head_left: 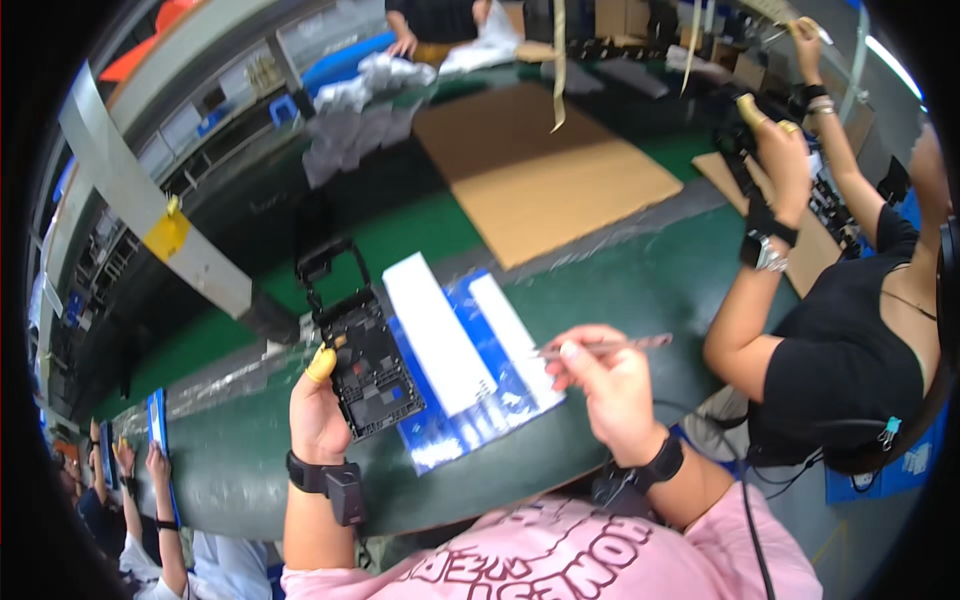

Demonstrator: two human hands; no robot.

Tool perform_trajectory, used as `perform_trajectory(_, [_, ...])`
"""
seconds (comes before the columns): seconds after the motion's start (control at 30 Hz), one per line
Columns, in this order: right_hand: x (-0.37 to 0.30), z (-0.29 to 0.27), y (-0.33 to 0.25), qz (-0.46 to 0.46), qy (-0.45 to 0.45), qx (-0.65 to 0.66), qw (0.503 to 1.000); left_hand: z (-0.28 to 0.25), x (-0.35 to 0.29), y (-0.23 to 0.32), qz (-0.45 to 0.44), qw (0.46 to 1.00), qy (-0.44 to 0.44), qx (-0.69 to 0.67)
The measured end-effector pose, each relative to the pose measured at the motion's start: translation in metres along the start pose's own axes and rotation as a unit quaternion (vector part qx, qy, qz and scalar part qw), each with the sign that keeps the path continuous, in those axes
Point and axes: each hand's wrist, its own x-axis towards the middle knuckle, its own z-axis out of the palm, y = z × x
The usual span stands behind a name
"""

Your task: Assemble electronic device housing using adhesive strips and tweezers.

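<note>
My left hand, with a yellow finger cot on its thumb, grips the lower left side of a black plastic housing. Several small compartments and parts show inside it, and an open frame-like piece extends from its far end. Between the fingers of my right hand is a pair of metal tweezers, their tips pointing left. Beneath those tips lies a blue sheet bearing a wide white strip and a narrower white strip. The housing's right edge overlaps the sheet.
A large cardboard sheet lies across the green table. A metal post rises at left. Close on my right sits a co-worker in black, arms raised. Other people work at far left and across the table. Yellowish strips hang overhead.
</note>
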Motion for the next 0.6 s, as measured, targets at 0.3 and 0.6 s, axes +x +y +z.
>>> perform_trajectory(0.3, [0.027,0.029,0.057,0.109,-0.058,-0.076,0.989,-0.009,-0.027,-0.020,0.128,0.987,0.070,0.070])
perform_trajectory(0.6, [0.026,0.025,0.055,0.134,-0.048,-0.094,0.985,0.001,-0.033,-0.028,0.080,0.991,0.098,0.034])
